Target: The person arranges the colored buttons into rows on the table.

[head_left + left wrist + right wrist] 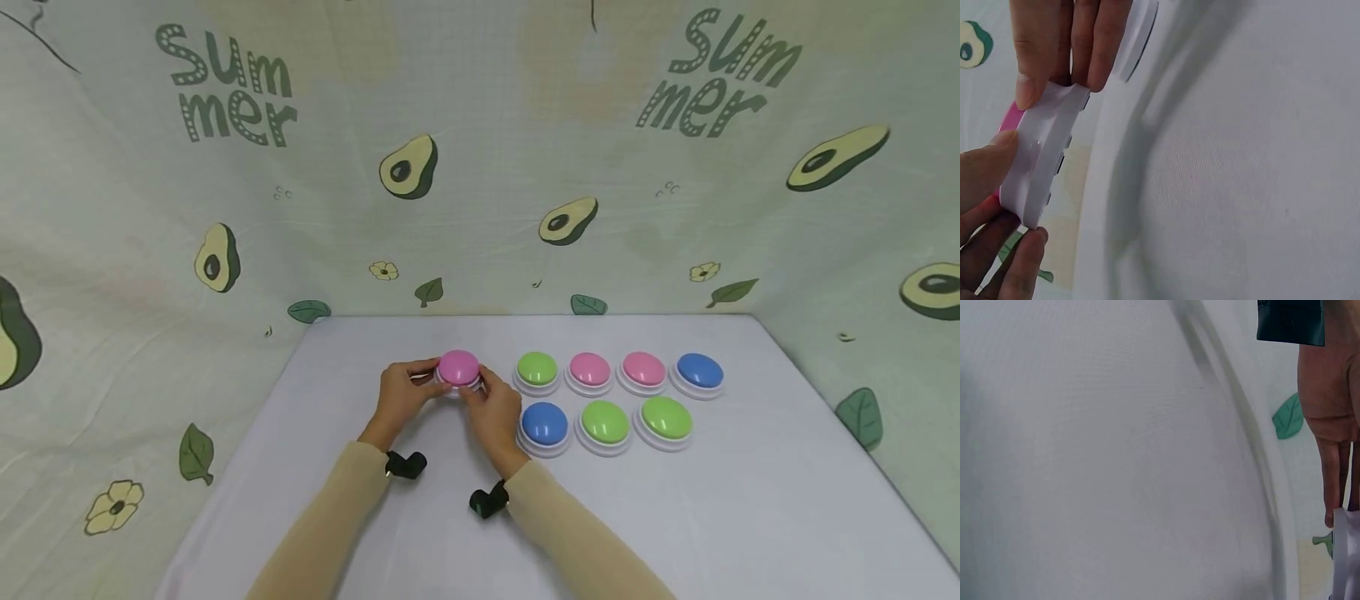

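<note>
A pink push button (458,367) on a white round base is held between both hands, raised off the white table. My left hand (401,396) grips its left side, thumb on the near side of the base and fingers around the edge. On the right side, my right hand (497,410) pinches the base the same way. In the left wrist view, the white base (1041,150) shows side-on, with small dark feet underneath. Only a bit of the base (1346,556) appears in the right wrist view, below the left hand (1329,394).
To the right stand two rows of similar buttons: a green one (537,368), two pink ones and a blue one (700,370) behind; a blue one (544,423) and two green ones in front. A printed cloth (480,167) hangs behind the table (750,517).
</note>
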The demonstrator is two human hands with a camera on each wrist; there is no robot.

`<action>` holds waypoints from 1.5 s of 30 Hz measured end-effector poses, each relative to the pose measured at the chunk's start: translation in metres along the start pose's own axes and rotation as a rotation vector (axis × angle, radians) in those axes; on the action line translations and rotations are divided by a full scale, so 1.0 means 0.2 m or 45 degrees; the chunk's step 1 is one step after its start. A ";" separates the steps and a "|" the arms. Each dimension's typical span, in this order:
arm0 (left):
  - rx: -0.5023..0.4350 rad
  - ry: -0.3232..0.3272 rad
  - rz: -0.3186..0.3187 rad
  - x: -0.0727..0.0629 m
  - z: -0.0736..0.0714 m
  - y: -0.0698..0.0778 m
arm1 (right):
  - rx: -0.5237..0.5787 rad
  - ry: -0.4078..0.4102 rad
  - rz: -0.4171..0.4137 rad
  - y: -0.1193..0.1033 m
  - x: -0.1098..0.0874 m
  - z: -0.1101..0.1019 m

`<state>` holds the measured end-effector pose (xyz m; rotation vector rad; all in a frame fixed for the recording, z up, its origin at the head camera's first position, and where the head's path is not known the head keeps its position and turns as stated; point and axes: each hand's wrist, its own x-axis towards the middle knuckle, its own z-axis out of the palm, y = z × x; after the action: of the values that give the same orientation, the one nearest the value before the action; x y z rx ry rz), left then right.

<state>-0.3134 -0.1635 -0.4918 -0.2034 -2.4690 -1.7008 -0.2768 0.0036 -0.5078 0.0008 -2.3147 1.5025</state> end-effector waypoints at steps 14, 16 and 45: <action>-0.088 0.031 0.182 -0.04 0.22 0.18 | 0.101 0.076 -0.077 -0.02 0.05 -0.30; -0.103 0.032 0.227 -0.04 0.27 0.22 | 0.095 0.083 -0.069 -0.02 0.06 -0.37; -0.301 -0.215 0.315 -0.13 1.10 0.53 | -0.021 0.226 0.093 0.28 0.06 -1.17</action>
<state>-0.2763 0.0792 -0.4764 -0.6733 -2.2285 -1.9275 -0.2268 0.2366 -0.4690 -0.2152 -2.2066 1.4550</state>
